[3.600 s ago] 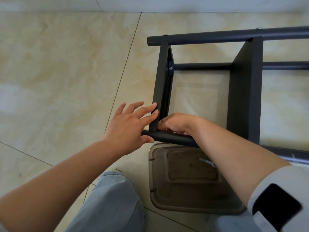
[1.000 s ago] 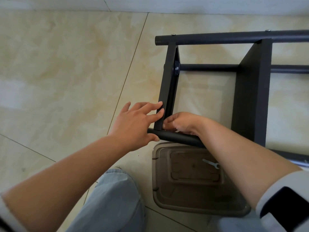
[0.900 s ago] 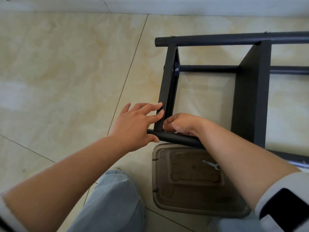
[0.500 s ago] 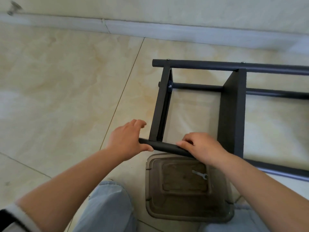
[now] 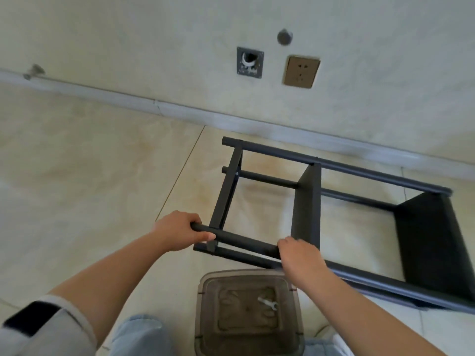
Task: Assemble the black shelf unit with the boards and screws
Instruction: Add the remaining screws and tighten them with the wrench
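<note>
Head view: black shelf unit [image 5: 308, 201] lies on its side on glossy beige marble-look floor tiles [image 5: 90, 176], round matte tubes joined by flat boards. Left hand [image 5: 180, 233] wraps its fingers round the near tube's end; right hand [image 5: 299, 258] curls its fingers over the same tube further along, just before the middle board [image 5: 307, 206]. Below the fingers sits a translucent brown plastic bin [image 5: 248, 312] (a small metal wrench [image 5: 267, 303] rests on it)

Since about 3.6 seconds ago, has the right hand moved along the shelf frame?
Yes. The right hand left the corner by the end board and now grips the near tube beside the middle board.
</note>
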